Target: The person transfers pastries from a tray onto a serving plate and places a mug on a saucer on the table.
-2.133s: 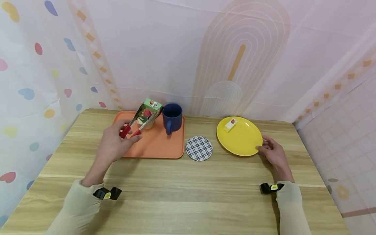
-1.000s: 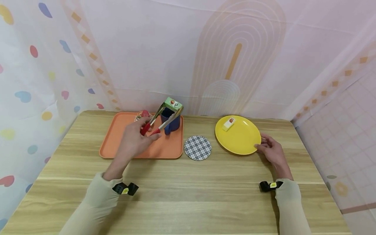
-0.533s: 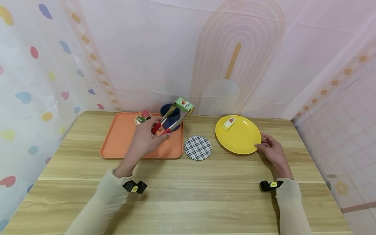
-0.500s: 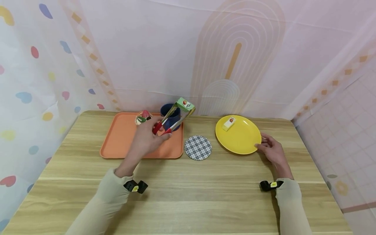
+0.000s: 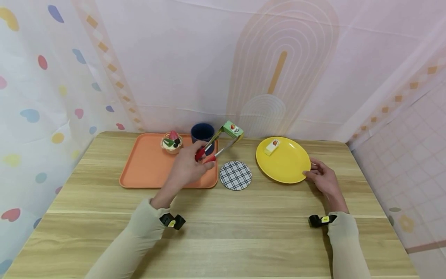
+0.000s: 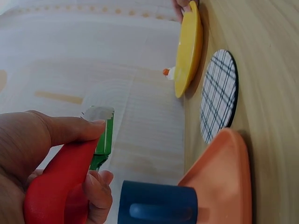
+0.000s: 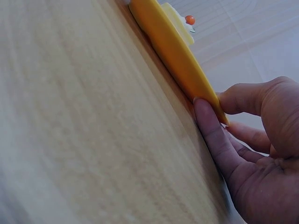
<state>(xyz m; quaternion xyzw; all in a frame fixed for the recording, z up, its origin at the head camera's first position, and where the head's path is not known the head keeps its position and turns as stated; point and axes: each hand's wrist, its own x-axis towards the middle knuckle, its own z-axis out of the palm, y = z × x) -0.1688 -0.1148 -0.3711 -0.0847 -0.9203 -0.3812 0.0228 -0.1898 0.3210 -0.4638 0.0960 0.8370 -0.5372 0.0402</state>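
My left hand (image 5: 188, 164) grips red-handled tongs (image 5: 210, 158) over the right end of the orange tray (image 5: 144, 166). Pinched in the tongs' metal tips is a small green block like a slice of cake (image 5: 232, 129) with a red-orange topping, held in the air right of the dark blue mug (image 5: 203, 132). At the right, my right hand (image 5: 325, 177) holds the rim of the yellow plate (image 5: 283, 166), thumb and fingers on either side in the right wrist view. A small pale yellow cake slice (image 5: 272, 147) lies near the plate's far left edge.
A fruit tart (image 5: 172, 142) in a small basket-like cup stands at the back of the tray, left of the mug. Between tray and plate lies a round plaid coaster (image 5: 235, 175). A patterned cloth (image 5: 195, 69) hangs behind the wooden table (image 5: 223, 236).
My left hand has moved right with the tongs and green cake slice, from over the tart past the mug, uncovering the tart. My right hand stays at the plate's rim.
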